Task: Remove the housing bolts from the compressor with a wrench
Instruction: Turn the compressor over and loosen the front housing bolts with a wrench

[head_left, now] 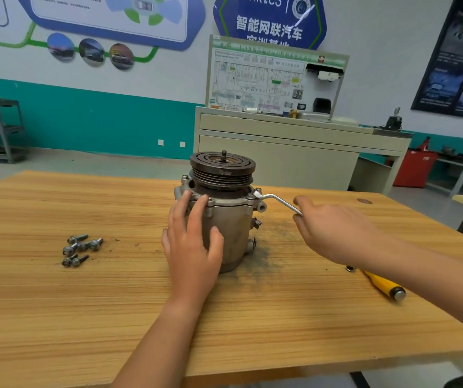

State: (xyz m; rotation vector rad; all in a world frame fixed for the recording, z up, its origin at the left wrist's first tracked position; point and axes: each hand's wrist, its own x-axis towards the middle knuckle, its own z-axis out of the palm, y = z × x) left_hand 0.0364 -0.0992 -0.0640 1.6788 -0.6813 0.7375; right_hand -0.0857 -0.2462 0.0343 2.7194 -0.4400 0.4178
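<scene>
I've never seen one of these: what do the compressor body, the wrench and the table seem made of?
The compressor body: likely cast aluminium, dull grey, matte and grimy. The wrench: bright steel, probably chromed, judging by its shine. The table: striped wood grain, possibly laminate rather than solid wood.

Left hand (192, 247), right hand (336, 231) bare; forearms (163, 345) bare too.

A wooden table (56, 317) holds a metal compressor (235, 228) standing up, a little pile of bolts (80, 249) to its left, and a yellow-handled tool (384, 284) to its right.
</scene>
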